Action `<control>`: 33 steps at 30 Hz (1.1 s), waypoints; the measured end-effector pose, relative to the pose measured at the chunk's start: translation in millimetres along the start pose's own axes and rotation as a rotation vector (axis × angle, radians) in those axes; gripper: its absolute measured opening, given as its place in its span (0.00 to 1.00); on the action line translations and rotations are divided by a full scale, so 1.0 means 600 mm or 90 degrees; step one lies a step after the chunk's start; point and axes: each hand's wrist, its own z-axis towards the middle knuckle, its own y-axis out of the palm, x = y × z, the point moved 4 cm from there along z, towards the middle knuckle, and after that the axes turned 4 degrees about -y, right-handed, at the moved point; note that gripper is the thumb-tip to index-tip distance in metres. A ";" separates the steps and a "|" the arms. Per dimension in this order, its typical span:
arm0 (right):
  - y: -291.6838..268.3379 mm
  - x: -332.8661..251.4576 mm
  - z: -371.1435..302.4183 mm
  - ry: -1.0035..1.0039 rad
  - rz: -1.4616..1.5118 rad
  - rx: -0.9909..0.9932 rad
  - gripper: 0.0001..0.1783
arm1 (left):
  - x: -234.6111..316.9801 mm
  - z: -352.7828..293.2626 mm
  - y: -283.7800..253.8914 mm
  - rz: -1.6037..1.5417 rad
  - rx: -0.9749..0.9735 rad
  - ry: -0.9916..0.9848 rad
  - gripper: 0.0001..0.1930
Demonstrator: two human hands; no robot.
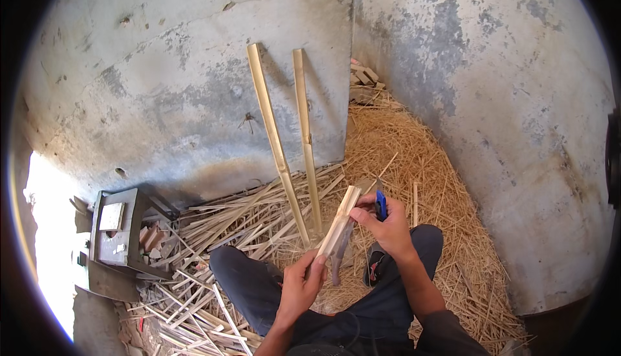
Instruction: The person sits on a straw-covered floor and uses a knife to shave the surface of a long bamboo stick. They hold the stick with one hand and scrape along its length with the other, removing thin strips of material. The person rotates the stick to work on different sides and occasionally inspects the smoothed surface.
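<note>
A split bamboo piece (337, 222) slants up and away in front of me, between my knees. My left hand (304, 283) is closed round its lower end. Near the upper end, my right hand (387, 225) presses its thumb against the bamboo. The same hand grips a blue utility knife (381, 206), its thin blade pointing up and away from me. Just behind the bamboo piece is a greyish, narrow thing (341, 259), too unclear to name.
Two long split bamboo poles (275, 142) lean against the worn plaster wall (187, 84). Bamboo strips (252, 210) lie heaped at the left, and a mound of fine shavings (401, 136) fills the corner. A dark wooden stand (134, 226) is at far left, beside a bright opening.
</note>
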 end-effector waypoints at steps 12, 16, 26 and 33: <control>0.008 0.017 -0.026 -0.056 -0.139 0.121 0.12 | 0.008 0.002 0.006 0.108 0.083 0.102 0.11; 0.010 0.028 -0.025 -0.054 -0.145 0.144 0.11 | 0.015 -0.001 0.007 0.150 0.108 0.134 0.11; 0.017 0.015 -0.021 -0.104 -0.221 0.136 0.06 | 0.004 0.002 0.010 0.191 0.130 0.165 0.11; 0.009 0.040 -0.015 -0.095 -0.053 0.103 0.07 | 0.005 0.005 0.013 0.160 0.108 0.136 0.11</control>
